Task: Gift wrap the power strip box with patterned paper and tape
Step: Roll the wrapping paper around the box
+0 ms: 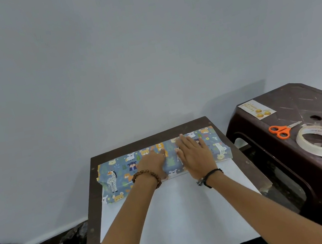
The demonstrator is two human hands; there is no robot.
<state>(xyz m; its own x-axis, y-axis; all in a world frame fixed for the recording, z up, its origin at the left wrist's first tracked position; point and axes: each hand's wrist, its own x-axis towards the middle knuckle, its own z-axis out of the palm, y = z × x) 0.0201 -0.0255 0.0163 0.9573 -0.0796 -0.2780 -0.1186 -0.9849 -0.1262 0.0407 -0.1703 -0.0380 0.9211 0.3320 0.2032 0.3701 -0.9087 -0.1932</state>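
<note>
From the head view, both hands press flat on the paper (119, 172), a blue sheet printed with cartoon animals, folded over a long, low box shape that the paper hides entirely. The left hand (152, 163) lies palm down with fingers loosely curled, gripping nothing; the right hand (194, 156) is spread flat just beside it, also gripping nothing. Toward the person from the hands, the paper's plain white underside stretches smooth across the dark brown table (92, 198). Well off to the right of the right hand stands a scuffed brown plastic stool (318, 191), bearing orange-handled scissors (281, 131), a ring of pale tape (321, 143) and a small card (256, 109).
</note>
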